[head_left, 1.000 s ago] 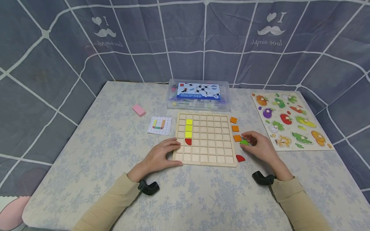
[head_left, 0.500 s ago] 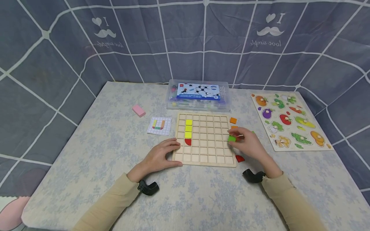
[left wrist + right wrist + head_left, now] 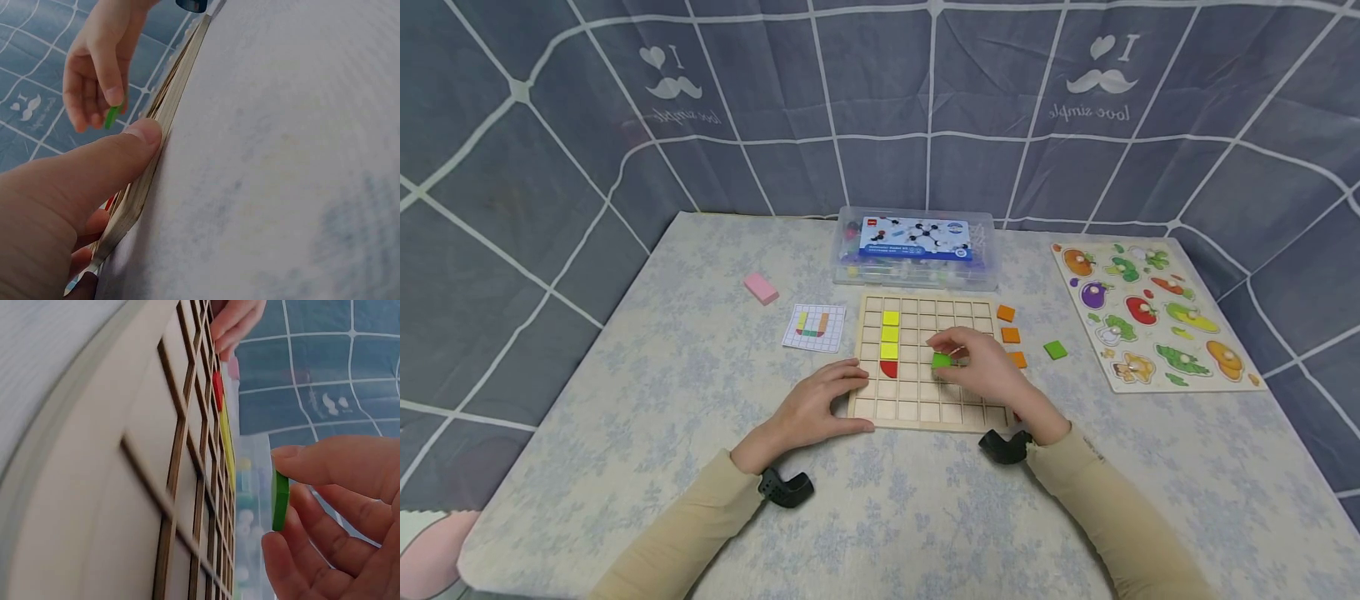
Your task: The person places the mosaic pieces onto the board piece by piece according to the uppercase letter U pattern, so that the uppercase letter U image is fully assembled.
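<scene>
My right hand [image 3: 981, 365] pinches a green square tile [image 3: 941, 360] between thumb and fingers, above the middle of the wooden grid board [image 3: 917, 402]. In the right wrist view the tile [image 3: 280, 500] is held on edge, apart from the board. My left hand [image 3: 816, 404] rests at the board's front left corner, thumb along the front edge and relaxed fingers on the left rim. Yellow square tiles [image 3: 890, 333] stand in a column on the board, with a red quarter-round tile [image 3: 889, 368] directly below them.
Orange tiles [image 3: 1011, 335] lie along the board's right side, another green tile [image 3: 1056, 350] farther right. A pattern card [image 3: 814, 327] and pink block [image 3: 761, 287] are at left. Behind stands a clear plastic case [image 3: 915, 246]; a vegetable puzzle [image 3: 1157, 317] lies at right.
My right hand has lifted the green tile from beside the board and carried it left over the grid. A second green tile now shows at right. The left hand has stayed put.
</scene>
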Action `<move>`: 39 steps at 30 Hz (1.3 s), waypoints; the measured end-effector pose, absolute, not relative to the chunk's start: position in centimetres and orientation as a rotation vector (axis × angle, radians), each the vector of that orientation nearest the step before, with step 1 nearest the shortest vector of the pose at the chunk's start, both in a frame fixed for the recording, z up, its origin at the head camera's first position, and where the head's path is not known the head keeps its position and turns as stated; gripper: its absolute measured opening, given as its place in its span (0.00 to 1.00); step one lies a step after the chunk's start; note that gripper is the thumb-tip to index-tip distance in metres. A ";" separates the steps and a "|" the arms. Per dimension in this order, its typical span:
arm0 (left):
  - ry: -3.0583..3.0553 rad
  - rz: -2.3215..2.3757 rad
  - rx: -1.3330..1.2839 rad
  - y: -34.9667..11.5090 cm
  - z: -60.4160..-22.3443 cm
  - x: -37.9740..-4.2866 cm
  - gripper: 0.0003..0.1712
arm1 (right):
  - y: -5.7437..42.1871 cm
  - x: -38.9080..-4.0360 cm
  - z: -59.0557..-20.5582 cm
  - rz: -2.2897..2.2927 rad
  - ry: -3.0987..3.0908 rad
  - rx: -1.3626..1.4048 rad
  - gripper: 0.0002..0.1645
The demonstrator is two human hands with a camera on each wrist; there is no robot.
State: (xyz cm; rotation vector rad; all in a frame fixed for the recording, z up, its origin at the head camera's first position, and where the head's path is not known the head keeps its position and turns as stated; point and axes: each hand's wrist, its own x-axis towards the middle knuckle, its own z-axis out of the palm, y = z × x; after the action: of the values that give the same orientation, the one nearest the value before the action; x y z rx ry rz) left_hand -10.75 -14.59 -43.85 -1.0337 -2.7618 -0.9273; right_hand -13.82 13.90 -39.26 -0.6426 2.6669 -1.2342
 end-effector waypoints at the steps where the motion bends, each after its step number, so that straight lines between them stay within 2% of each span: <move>1: -2.762 -0.928 -1.033 -14.6 -43.8 -10.8 0.37 | 13.6 -13.9 -39.3 -1.221 2.662 -0.643 0.22; 17: -2.761 -0.924 -1.035 -14.6 -43.8 -10.8 0.37 | 10.0 -14.9 -40.3 -1.162 2.602 -0.689 0.20; 39: -2.778 -0.920 -1.030 -14.6 -43.8 -10.9 0.37 | 9.8 -15.1 -40.8 -1.123 2.620 -0.670 0.21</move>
State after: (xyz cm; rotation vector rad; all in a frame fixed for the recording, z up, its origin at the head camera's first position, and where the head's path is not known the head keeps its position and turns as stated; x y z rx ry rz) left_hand -10.92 -14.59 -43.81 -1.0305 -2.7780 -0.9199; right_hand -15.15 9.80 -40.80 -0.6697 2.6197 -1.1232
